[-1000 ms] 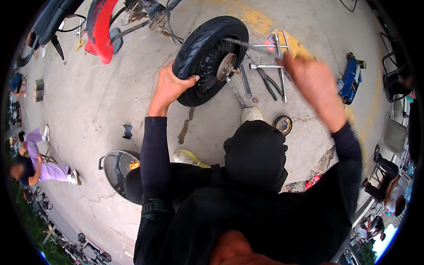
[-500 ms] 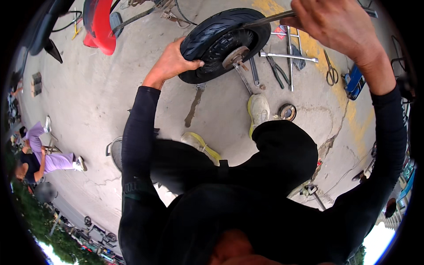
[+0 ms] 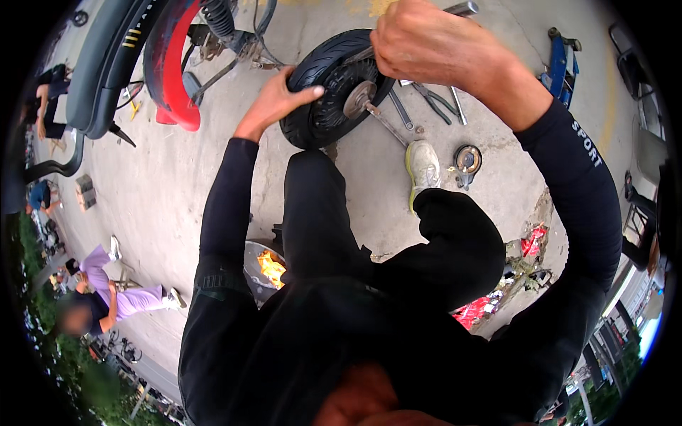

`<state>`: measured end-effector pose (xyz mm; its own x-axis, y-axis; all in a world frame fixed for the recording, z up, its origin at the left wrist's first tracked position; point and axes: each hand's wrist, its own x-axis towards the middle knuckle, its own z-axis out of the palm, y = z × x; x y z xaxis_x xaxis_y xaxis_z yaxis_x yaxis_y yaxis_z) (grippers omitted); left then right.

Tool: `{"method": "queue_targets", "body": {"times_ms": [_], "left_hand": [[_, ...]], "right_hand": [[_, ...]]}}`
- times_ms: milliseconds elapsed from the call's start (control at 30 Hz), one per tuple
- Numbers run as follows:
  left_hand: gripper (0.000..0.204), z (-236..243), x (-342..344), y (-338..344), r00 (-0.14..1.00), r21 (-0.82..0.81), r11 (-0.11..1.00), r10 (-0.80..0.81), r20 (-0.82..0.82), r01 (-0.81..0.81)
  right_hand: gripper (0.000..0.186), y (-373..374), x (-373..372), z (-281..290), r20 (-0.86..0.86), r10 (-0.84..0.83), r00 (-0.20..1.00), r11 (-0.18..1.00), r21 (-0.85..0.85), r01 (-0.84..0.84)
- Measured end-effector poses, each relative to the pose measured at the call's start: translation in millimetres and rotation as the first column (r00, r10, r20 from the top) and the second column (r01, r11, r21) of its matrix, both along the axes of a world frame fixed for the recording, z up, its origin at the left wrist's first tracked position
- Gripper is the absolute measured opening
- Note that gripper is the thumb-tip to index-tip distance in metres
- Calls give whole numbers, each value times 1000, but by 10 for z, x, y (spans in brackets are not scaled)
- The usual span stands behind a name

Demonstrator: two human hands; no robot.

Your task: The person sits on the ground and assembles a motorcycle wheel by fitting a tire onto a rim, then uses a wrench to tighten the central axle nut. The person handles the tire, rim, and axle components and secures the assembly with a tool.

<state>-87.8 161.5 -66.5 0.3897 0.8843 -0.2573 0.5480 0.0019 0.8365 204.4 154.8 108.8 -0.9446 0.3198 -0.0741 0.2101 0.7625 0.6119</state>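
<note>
A black tyre [image 3: 302,130] on a wheel with a rusty hub [image 3: 359,99] stands tilted in front of me. My left hand [image 3: 270,105] is closed around its left side, thumb on the sidewall. In a fist, my right hand [image 3: 444,44] grips a metal tyre lever [image 3: 463,9]; one end sticks out beyond the hand and the other reaches the tyre's upper right edge. Whether its tip is under the bead I cannot tell. From the hub, a metal rod [image 3: 387,129] slants down to my right shoe [image 3: 424,165]. My left knee is close below the tyre.
Right of the wheel lie a wrench [image 3: 401,110], pliers [image 3: 436,104] and a round brake part [image 3: 467,160]. A blue jack [image 3: 561,67] stands farther right. Up left is a scooter with a red fender [image 3: 177,85]. A seated person in purple trousers [image 3: 138,298] is at far left.
My right hand has moved left and closer to the wheel, with the lever in it. My left knee has come up beside the tyre. The left hand keeps its hold, and the view has shifted.
</note>
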Motion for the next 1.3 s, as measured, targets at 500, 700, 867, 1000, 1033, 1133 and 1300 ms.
{"method": "queue_targets", "body": {"times_ms": [500, 700, 867, 1000, 1033, 1133, 1300], "left_hand": [[52, -400, -49, 50, 985, 75, 982, 174, 8, -174], [56, -368, -311, 57, 989, 95, 987, 137, -50, -132], [55, -483, -207, 172, 992, 41, 993, 108, 67, -111], [49, -382, -257, 149, 986, -16, 992, 123, 110, -122], [48, -386, -299, 122, 981, -28, 990, 138, 138, -136], [46, -432, -310, 166, 979, -79, 986, 154, 135, -144], [47, -406, -325, 175, 972, -108, 980, 182, 148, -167]], "right_hand": [[16, 870, -1049, 168, 3, 213, 977, 971, -110, -212], [42, 201, 289, -993, -88, -734, 673, 523, -706, 477], [50, -1497, -167, -2063, 193, -955, -226, -165, -976, -140], [46, -1987, -1196, -2837, 122, -742, -659, 118, -944, -308], [44, -1940, -1375, -2804, 120, -727, -676, 106, -953, -283], [41, -1703, -1747, -2982, 56, -654, -755, 279, -909, -310], [40, -1476, -2125, -2975, 155, -526, -836, 370, -844, -389]]}}
